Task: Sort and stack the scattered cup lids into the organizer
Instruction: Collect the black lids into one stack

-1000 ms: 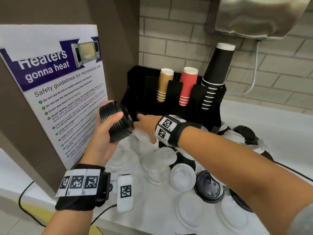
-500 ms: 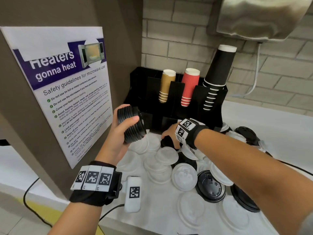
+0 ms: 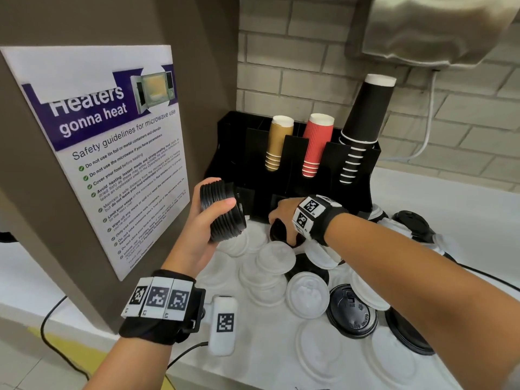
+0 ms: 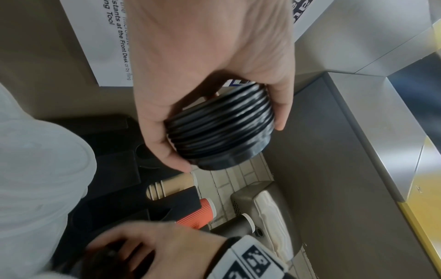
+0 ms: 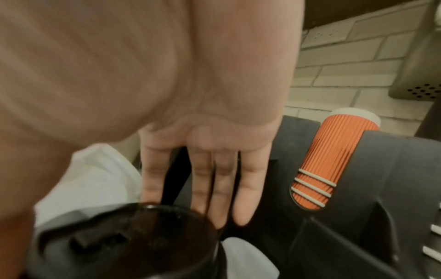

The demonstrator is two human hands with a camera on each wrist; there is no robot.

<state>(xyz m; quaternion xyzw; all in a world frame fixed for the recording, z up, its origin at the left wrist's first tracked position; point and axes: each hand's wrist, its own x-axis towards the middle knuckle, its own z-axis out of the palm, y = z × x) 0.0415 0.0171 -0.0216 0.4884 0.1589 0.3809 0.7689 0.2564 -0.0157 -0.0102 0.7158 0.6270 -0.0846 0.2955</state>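
My left hand [image 3: 219, 192] grips a stack of several black lids [image 3: 222, 211] on its side, held above the counter's left part; the left wrist view shows thumb and fingers wrapped round that stack [image 4: 219, 130]. My right hand [image 3: 277, 218] reaches down in front of the black organizer [image 3: 354, 192], its straight fingers [image 5: 248, 188] touching the far rim of a single black lid [image 5: 124, 241]. That lid [image 3: 278, 235] lies among scattered white lids [image 3: 275, 257] and other black lids [image 3: 351, 313]. The right thumb is hidden.
The organizer holds tan cups [image 3: 277, 144], red cups [image 3: 316, 144] and black cups [image 3: 363, 122]. A wall panel with a poster [image 3: 112, 153] stands close on the left. A white tagged device [image 3: 223, 325] lies near the counter's front edge. A metal dispenser [image 3: 436, 29] hangs overhead.
My right hand has moved from the white lids beside my left hand down and right onto a black lid at the organizer's foot. The left hand still holds the stack.
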